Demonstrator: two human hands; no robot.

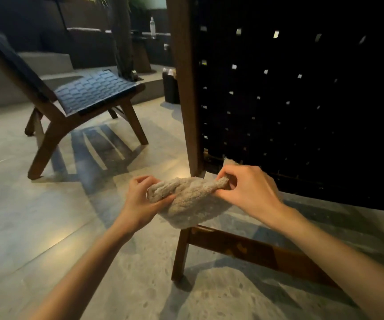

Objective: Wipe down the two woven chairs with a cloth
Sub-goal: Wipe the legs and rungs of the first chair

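Note:
A beige terry cloth hangs bunched between both hands, low in front of the near woven chair. My left hand grips its left end, and my right hand pinches its right end close to the chair's dark woven back. That chair fills the right side, seen from behind, with a brown wooden frame and leg. The second woven chair stands at the left, its dark woven seat facing right, apart from both hands.
Grey stone floor spreads between the chairs. A dark bin stands behind the near chair's frame. Concrete steps and a tree trunk rise at the back, with a clear bottle on a ledge.

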